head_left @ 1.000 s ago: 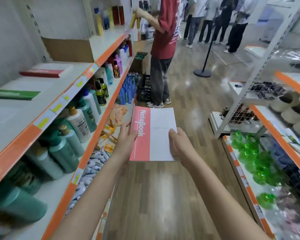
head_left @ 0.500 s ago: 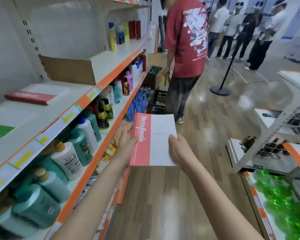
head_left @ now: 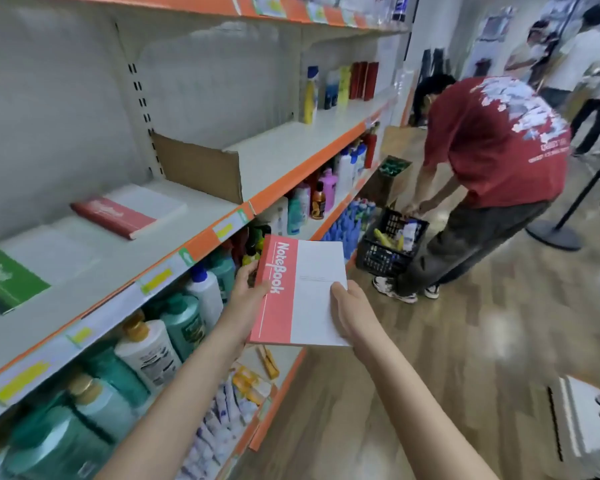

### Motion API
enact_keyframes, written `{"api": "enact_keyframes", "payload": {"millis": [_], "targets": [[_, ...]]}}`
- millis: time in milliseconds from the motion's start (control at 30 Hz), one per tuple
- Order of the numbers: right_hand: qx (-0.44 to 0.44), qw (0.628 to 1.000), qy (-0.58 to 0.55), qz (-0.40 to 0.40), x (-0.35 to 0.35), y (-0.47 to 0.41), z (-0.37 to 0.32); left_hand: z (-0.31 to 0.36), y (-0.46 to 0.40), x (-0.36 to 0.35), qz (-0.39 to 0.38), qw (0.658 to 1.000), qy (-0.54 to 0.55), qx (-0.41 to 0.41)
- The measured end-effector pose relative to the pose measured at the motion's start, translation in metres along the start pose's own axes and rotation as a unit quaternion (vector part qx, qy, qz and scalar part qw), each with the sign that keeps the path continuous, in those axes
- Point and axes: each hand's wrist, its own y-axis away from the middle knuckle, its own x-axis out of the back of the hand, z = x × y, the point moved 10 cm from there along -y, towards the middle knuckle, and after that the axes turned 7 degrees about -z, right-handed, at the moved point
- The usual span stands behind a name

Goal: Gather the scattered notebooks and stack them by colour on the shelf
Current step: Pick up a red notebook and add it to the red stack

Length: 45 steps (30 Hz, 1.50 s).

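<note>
Both hands are on 1 pink-and-white notebook (head_left: 300,292), held up in the aisle out in front of the shelf (head_left: 201,237), level with the bottle row under it. The left hand (head_left: 248,289) pinches the pink spine side, thumb on top right next to the "NoteBook" lettering, fingers tucked under the cover. The right hand (head_left: 352,311) has its grip on the white edge, thumb lying on the cover and the rest of the fingers underneath as far as I can make out, that part's hidden.

On the shelf there's a red notebook (head_left: 129,211) lying flat near the back wall, with a green notebook (head_left: 6,280) to its left, well apart from it. A cardboard divider (head_left: 198,168) stands upright just right of the red one.

Below are rows of bottles (head_left: 146,351), mostly teal and white. Further down the aisle a person in a red t-shirt (head_left: 492,143) bends over a black basket (head_left: 390,247) on the floor.
</note>
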Motion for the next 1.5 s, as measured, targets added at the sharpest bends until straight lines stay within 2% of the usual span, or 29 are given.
{"api": "enact_keyframes", "payload": {"millis": [333, 433, 533, 900, 1067, 1200, 1300, 1500], "targets": [[0.020, 0.983, 0.102, -0.148, -0.023, -0.111, -0.034, 0.014, -0.043, 0.031, 0.184, 0.982, 0.026, -0.012], [0.037, 0.975, 0.092, -0.198, -0.029, -0.131, -0.049, 0.022, -0.050, 0.035, 0.235, 0.971, 0.044, -0.030], [0.042, 0.964, 0.071, -0.254, -0.045, -0.143, -0.060, 0.023, -0.048, 0.039, 0.279, 0.958, 0.053, -0.027], [0.066, 0.901, 0.108, -0.414, -0.134, -0.148, -0.090, 0.026, -0.009, 0.090, 0.421, 0.901, 0.089, -0.042], [0.053, 0.889, 0.115, -0.441, -0.178, -0.163, -0.102, 0.033, -0.007, 0.125, 0.454, 0.885, 0.088, -0.044], [0.096, 0.892, 0.158, -0.412, -0.214, -0.189, -0.128, 0.045, -0.020, 0.158, 0.470, 0.878, 0.087, -0.040], [0.130, 0.902, 0.129, -0.390, -0.238, -0.210, -0.150, 0.056, -0.032, 0.186, 0.487, 0.869, 0.083, -0.038], [0.136, 0.904, 0.069, -0.399, -0.287, -0.246, -0.175, 0.070, -0.068, 0.242, 0.503, 0.861, 0.076, -0.009]]}}
